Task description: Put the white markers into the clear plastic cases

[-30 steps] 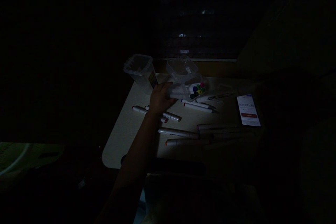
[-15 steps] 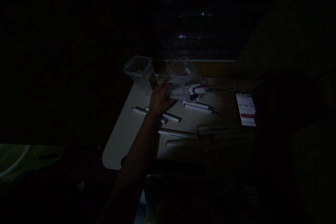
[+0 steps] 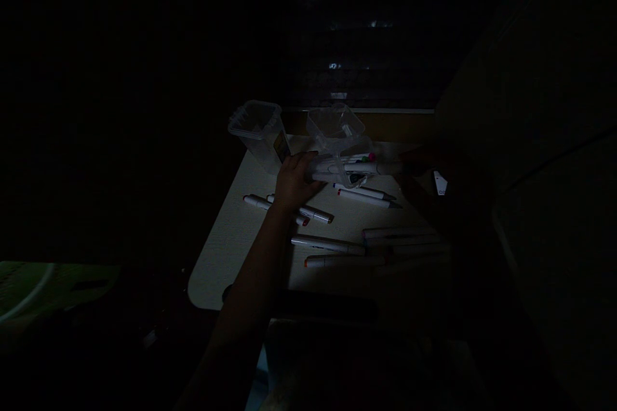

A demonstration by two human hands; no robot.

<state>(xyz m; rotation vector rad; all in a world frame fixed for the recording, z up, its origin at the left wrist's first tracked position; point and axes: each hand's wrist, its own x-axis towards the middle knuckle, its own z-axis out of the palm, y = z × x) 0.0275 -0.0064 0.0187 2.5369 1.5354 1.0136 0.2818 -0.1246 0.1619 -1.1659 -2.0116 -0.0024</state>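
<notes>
Near edge, pale tabletop (image 3: 216,257): orange-ended marker (image 3: 337,261) lay loose, another white marker (image 3: 328,244) just beyond. Farther in, the left hand (image 3: 293,181) was closed round the base end of the clear box (image 3: 337,173), which lay on its side with markers inside, mouth rightward. Right hand (image 3: 414,170), very dim, appeared to pinch the outer end of a white-barrelled marker (image 3: 380,168) at that mouth. Judgement: steady base, barrel level and in line with its neighbours, light push so none jammed. Phone (image 3: 439,183) partly hidden beyond. Clear tub (image 3: 263,148) upright; open lid (image 3: 335,122) farthest.
</notes>
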